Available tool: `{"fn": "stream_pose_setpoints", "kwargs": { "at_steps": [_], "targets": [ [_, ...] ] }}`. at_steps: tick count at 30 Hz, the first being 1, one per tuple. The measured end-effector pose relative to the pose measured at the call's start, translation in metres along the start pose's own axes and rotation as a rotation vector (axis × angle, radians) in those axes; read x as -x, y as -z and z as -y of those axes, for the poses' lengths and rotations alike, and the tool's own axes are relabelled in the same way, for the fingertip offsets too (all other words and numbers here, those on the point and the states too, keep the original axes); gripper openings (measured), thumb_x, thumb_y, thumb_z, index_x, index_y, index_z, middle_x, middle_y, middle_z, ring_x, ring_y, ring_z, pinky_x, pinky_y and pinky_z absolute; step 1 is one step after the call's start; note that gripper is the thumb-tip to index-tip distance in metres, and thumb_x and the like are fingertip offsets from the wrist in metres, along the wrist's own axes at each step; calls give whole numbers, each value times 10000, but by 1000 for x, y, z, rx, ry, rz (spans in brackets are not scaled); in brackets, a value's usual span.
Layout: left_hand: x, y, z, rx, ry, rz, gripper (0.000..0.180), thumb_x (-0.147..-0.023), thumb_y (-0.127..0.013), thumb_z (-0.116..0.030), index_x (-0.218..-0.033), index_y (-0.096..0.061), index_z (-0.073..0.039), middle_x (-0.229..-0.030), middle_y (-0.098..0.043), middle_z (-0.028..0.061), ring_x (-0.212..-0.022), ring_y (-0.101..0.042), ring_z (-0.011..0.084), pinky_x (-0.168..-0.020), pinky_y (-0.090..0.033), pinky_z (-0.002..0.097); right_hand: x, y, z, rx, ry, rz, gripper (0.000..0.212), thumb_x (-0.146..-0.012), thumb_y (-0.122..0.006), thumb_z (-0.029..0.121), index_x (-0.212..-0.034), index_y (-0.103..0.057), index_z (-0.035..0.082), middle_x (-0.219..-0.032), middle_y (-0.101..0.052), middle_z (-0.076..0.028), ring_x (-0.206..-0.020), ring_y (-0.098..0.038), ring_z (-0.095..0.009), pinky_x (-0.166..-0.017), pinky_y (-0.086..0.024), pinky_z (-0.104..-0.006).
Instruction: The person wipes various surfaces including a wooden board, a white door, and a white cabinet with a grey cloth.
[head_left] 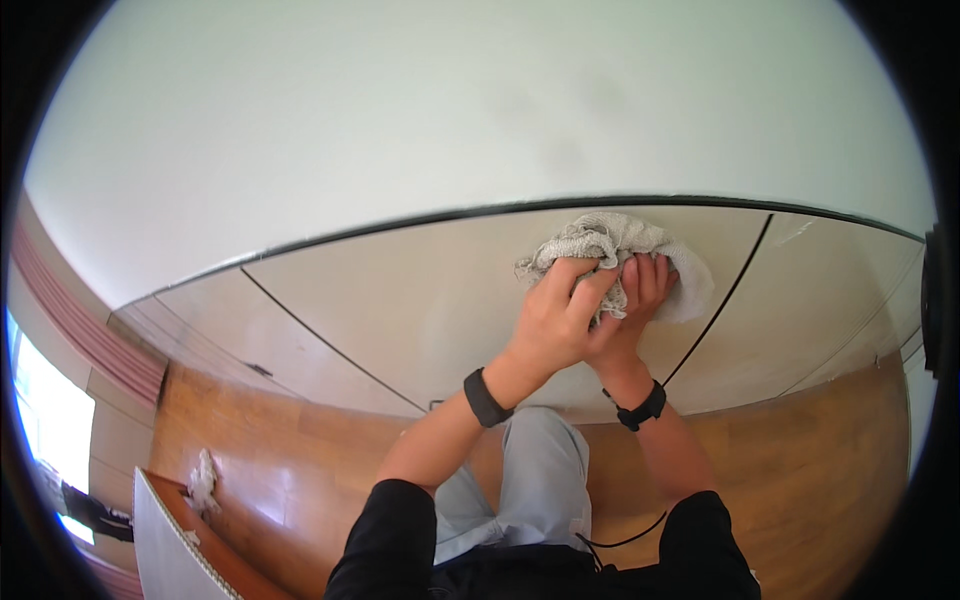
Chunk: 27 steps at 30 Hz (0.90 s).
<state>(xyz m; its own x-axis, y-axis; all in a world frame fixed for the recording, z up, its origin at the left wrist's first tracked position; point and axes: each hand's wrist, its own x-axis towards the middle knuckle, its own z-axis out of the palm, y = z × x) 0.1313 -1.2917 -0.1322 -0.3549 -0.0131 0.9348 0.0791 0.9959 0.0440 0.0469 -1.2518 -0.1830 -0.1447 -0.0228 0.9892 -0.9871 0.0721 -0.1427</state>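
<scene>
A crumpled greyish-white cloth is bunched against the pale, glossy panel below the wall, between two dark seams. My left hand grips the cloth's near left side with bent fingers. Close beside it, my right hand is curled into the cloth's near right part, and the two hands touch. The cloth's far edge reaches nearly to the dark strip along the panel's top. Folds of fabric hide some fingertips. Each wrist wears a dark band.
A white wall with faint dark smudges rises beyond the panel. Brown wooden floor lies below. At the lower left stands a wooden piece with a pale side, next to a whitish crumpled bundle. Pink curtains hang by a bright window.
</scene>
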Motion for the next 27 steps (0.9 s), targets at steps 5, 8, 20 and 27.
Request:
{"fn": "stream_pose_setpoints", "kwargs": {
  "at_steps": [5,8,20,27],
  "targets": [
    [33,36,15,-72,65,105,414,-531,-672,-98,-917,-528,-60,-830,-494,91,-662,-519,233,-507,-448,308,38,-21,33,-47,-20,50,563,-747,-518,292,-1204,-284,59,-1170,-322,-149,-1033,-338,-349,-840,-263,-530],
    [45,60,27,-93,89,129,398,-532,-671,-98,-898,-521,-58,-811,-488,89,-641,-513,229,-494,-444,305,45,-34,60,-85,-31,54,581,-744,-526,287,-1221,-275,72,-1186,-309,-137,-1044,-328,-338,-838,-272,-516],
    [102,164,114,-130,143,12,361,-530,-677,-131,-855,-532,-72,-811,-484,60,-564,-510,203,-465,-430,294,67,-122,166,-10,84,33,456,-734,-518,298,-1097,-373,65,-1060,-399,-110,-925,-386,-317,-797,-298,-483],
    [159,221,161,-73,134,76,372,-536,-704,-155,-849,-510,-103,-762,-477,49,-555,-509,186,-417,-422,275,119,-165,227,48,141,41,455,-738,-522,322,-1085,-352,82,-998,-393,-98,-909,-371,-291,-811,-281,-486]
  ]
}}
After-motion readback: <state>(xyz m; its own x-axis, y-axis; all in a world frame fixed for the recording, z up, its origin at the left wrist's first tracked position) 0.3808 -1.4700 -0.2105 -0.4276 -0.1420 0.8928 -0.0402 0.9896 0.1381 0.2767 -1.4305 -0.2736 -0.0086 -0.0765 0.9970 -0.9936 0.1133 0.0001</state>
